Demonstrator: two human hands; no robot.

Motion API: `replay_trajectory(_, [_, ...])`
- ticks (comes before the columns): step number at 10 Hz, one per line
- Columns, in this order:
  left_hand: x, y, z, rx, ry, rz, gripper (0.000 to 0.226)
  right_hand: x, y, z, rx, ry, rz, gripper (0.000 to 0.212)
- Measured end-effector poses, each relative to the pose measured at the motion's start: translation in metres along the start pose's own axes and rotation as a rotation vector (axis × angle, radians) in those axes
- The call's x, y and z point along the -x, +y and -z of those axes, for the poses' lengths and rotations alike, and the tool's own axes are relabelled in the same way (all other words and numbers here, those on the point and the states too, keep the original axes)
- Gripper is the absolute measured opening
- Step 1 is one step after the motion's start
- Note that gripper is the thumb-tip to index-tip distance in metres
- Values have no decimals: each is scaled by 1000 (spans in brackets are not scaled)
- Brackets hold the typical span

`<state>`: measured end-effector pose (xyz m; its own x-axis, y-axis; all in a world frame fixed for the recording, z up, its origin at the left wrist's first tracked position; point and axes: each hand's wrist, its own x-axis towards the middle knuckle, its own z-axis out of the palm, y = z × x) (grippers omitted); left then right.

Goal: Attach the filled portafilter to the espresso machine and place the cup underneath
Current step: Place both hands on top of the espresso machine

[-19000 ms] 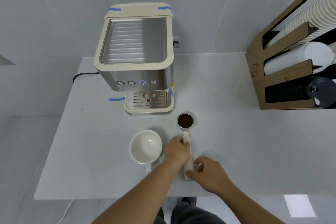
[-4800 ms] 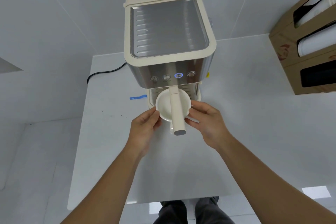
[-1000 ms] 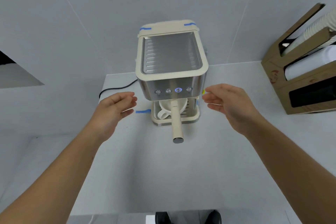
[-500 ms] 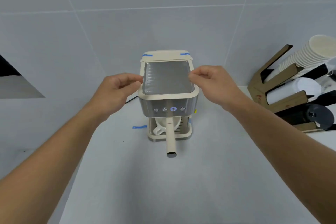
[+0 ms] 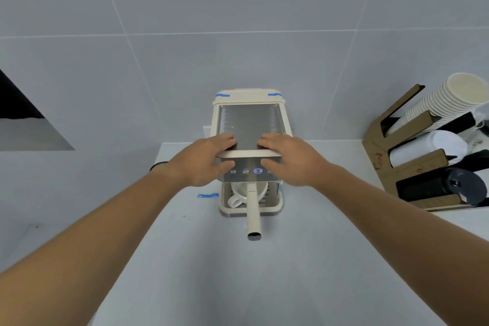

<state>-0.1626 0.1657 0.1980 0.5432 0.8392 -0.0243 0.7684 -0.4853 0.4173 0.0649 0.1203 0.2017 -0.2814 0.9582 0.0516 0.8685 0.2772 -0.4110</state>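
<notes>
The cream and steel espresso machine (image 5: 248,119) stands at the back of the white table (image 5: 264,272). The portafilter sits in the machine, and its cream handle (image 5: 253,213) sticks out toward me. Under it, on the drip tray (image 5: 272,209), stands the white cup (image 5: 239,194) with its handle to the left. My left hand (image 5: 206,159) grips the machine's front left top corner, fingers on the top plate and thumb on the button panel. My right hand (image 5: 288,157) grips the front right corner the same way.
A cardboard rack (image 5: 412,167) with stacked paper cups (image 5: 447,98) and dark lids stands at the right. Blue tape (image 5: 207,195) marks the table left of the machine. A lit blue button (image 5: 257,171) shows between my thumbs. The tiled wall is close behind.
Both hands came down from the sides of the machine's top and now clasp its front top edge. The cup and portafilter have stayed in place.
</notes>
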Motion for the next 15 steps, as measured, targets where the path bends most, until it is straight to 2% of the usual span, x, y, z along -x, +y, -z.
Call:
replay_trajectory(1, [-2, -8, -7, -82, 1, -28, 72, 0, 9, -10, 123, -10, 74, 53])
replay_trajectory(2, [-4, -14, -12, -93, 33, -54, 73, 0, 21, -19, 201, 59, 144, 67])
replay_trajectory(6, [-10, -35, -30, -9, 212, -133, 64, -9, 36, -52, 153, 270, 137, 66])
replay_trajectory(8, [-11, -36, -35, 10, 234, -132, 63, -13, 39, -64, 125, 369, 124, 65])
replay_trajectory(15, [-11, -35, -36, 47, 257, -133, 63, -16, 41, -69, 156, 397, 130, 66])
